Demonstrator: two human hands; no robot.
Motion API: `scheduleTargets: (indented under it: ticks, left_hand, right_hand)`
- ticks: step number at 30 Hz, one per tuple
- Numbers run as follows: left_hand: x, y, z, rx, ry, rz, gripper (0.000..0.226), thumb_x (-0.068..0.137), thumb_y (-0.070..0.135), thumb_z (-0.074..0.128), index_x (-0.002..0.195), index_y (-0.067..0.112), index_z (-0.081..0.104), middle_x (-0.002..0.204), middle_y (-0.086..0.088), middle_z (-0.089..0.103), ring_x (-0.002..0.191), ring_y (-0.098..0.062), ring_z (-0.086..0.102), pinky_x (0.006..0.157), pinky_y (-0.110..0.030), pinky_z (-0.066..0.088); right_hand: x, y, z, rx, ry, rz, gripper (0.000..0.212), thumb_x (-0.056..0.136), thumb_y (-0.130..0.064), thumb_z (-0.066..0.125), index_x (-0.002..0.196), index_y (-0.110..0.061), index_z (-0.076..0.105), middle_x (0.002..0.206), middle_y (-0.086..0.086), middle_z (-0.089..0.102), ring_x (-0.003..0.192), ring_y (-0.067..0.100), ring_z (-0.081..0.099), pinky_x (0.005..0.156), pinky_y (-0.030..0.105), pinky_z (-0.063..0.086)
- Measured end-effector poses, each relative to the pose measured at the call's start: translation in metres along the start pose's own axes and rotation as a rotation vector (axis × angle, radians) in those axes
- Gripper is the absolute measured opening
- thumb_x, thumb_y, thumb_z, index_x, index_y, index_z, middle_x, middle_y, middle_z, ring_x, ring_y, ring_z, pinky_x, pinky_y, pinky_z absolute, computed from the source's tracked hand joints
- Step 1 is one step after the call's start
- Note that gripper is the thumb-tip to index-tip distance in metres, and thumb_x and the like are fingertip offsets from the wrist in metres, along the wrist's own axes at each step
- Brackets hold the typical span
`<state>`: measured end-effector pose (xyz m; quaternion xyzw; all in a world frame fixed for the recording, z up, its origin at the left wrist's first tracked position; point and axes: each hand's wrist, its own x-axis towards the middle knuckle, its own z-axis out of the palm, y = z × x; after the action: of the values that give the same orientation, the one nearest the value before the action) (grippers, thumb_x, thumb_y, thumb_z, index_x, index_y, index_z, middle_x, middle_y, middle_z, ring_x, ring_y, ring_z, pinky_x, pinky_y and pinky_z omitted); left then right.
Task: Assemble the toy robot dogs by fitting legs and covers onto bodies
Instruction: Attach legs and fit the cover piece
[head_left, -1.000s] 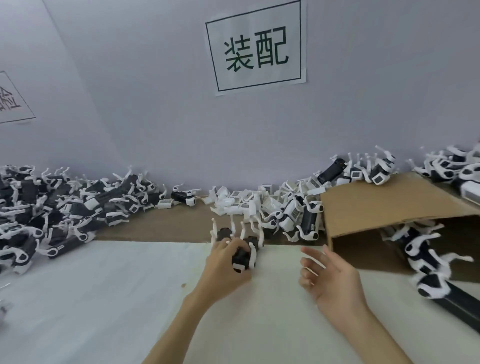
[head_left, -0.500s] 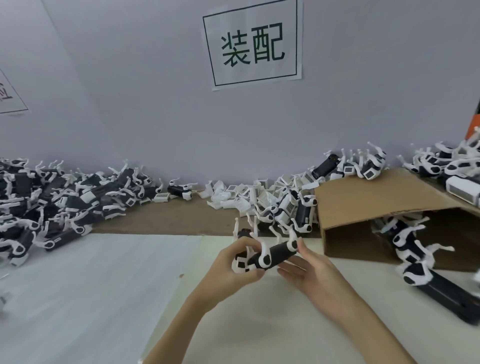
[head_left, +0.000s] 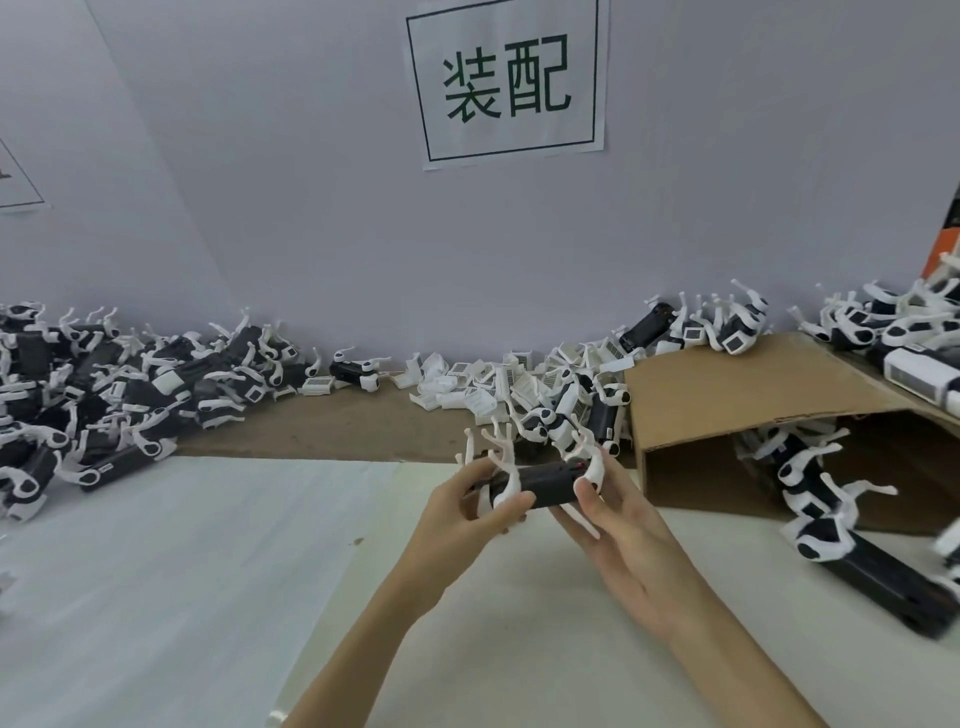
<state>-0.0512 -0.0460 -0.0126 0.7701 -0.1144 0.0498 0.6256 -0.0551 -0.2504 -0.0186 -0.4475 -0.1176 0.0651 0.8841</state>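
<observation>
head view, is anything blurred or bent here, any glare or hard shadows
Head view: even, soft light, no glare, only faint shadows on the white foam table sheet. Wide-angle bending tilts the white paper wall sign with green characters and curves the wall's foot. The black toy dog body with white legs, held by the left hand and right hand, looks slightly soft; the frame's right edge smears.

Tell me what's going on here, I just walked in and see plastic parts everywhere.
A person is assembling toy robot dogs. Both hands hold one black dog body above the white table, its white legs pointing up: the left hand has its grip on one end, the right hand on the other. Loose white covers lie along the wall, beside a pile of dogs and a cardboard box.
</observation>
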Motion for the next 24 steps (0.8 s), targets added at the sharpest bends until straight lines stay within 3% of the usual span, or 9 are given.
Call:
scheduleTargets:
  ticks: [3, 6, 9, 11, 13, 16, 20, 22, 24]
  left_hand:
    - [0.002, 0.001, -0.015, -0.045, -0.064, 0.043, 0.063, 0.083, 0.023, 0.092, 0.137, 0.033, 0.061, 0.128, 0.002, 0.072, 0.111, -0.024, 0.072, 0.095, -0.041, 0.059]
    - [0.001, 0.004, -0.029, -0.026, -0.163, 0.146, 0.074, 0.084, 0.0, 0.088, 0.147, 0.026, 0.057, 0.148, 0.002, 0.057, 0.134, -0.02, 0.061, 0.104, -0.035, 0.056]
    - [0.0, 0.005, -0.035, 0.014, -0.289, 0.167, 0.078, 0.087, -0.017, 0.072, 0.15, 0.026, 0.056, 0.15, 0.001, 0.055, 0.136, -0.027, 0.058, 0.105, -0.035, 0.053]
    - [-0.001, 0.005, -0.033, -0.006, -0.349, 0.159, 0.082, 0.083, -0.026, 0.053, 0.147, 0.025, 0.062, 0.156, 0.004, 0.053, 0.146, -0.024, 0.049, 0.105, -0.038, 0.05]
    - [-0.004, 0.007, -0.023, -0.15, -0.315, 0.088, 0.079, 0.081, -0.019, 0.048, 0.144, 0.024, 0.065, 0.156, 0.003, 0.054, 0.148, -0.019, 0.047, 0.111, -0.038, 0.046]
    - [-0.004, 0.01, -0.003, -0.403, -0.167, -0.048, 0.067, 0.086, 0.012, 0.054, 0.151, 0.028, 0.055, 0.15, -0.004, 0.059, 0.137, -0.024, 0.057, 0.108, -0.032, 0.047]
    - [-0.006, 0.012, 0.009, -0.29, -0.084, -0.048, 0.055, 0.098, 0.057, 0.054, 0.148, 0.035, 0.05, 0.129, -0.006, 0.068, 0.116, -0.02, 0.062, 0.107, -0.037, 0.047]
    - [-0.006, 0.013, 0.009, -0.236, -0.004, -0.031, 0.049, 0.096, 0.063, 0.063, 0.137, 0.036, 0.06, 0.117, -0.012, 0.073, 0.111, -0.022, 0.073, 0.099, -0.035, 0.056]
    - [-0.007, 0.013, 0.008, -0.226, 0.045, -0.032, 0.041, 0.093, 0.057, 0.067, 0.127, 0.035, 0.067, 0.107, -0.017, 0.074, 0.101, -0.025, 0.077, 0.088, -0.034, 0.054]
  right_hand:
    - [-0.003, -0.009, -0.003, 0.109, -0.111, 0.172, 0.052, 0.104, -0.018, 0.06, 0.151, -0.039, 0.05, 0.15, 0.015, 0.057, 0.132, 0.045, 0.058, 0.09, 0.044, 0.06]
    - [-0.009, -0.021, -0.002, 0.271, -0.172, 0.346, 0.051, 0.102, -0.044, 0.059, 0.149, -0.024, 0.055, 0.15, 0.03, 0.05, 0.135, 0.056, 0.05, 0.08, 0.038, 0.06]
    - [-0.006, -0.016, 0.004, 0.174, -0.026, 0.385, 0.074, 0.097, -0.068, 0.052, 0.144, -0.011, 0.059, 0.139, 0.028, 0.062, 0.119, 0.046, 0.065, 0.068, 0.032, 0.061]
    - [-0.004, -0.009, 0.006, 0.074, 0.135, 0.35, 0.065, 0.097, -0.058, 0.056, 0.134, -0.005, 0.064, 0.119, 0.025, 0.073, 0.094, 0.039, 0.075, 0.058, 0.031, 0.061]
    - [-0.003, -0.004, 0.007, 0.055, 0.212, 0.314, 0.044, 0.096, -0.036, 0.067, 0.122, -0.001, 0.066, 0.112, 0.027, 0.074, 0.085, 0.038, 0.075, 0.06, 0.032, 0.062]
    - [-0.002, -0.003, 0.005, 0.089, 0.195, 0.231, 0.037, 0.094, -0.021, 0.067, 0.123, 0.001, 0.062, 0.119, 0.023, 0.071, 0.088, 0.034, 0.072, 0.081, 0.038, 0.061]
    - [0.0, -0.005, 0.007, 0.118, 0.151, 0.042, 0.024, 0.085, -0.022, 0.069, 0.107, -0.014, 0.069, 0.114, 0.021, 0.07, 0.089, 0.031, 0.071, 0.081, 0.033, 0.061]
    - [-0.001, -0.002, 0.006, 0.0, 0.087, -0.019, 0.02, 0.089, -0.023, 0.067, 0.108, -0.015, 0.069, 0.115, 0.018, 0.072, 0.097, 0.031, 0.072, 0.086, 0.034, 0.06]
    - [-0.004, 0.002, 0.008, -0.194, 0.07, -0.039, 0.025, 0.093, -0.032, 0.068, 0.114, -0.019, 0.068, 0.115, 0.015, 0.074, 0.103, 0.033, 0.073, 0.093, 0.039, 0.058]
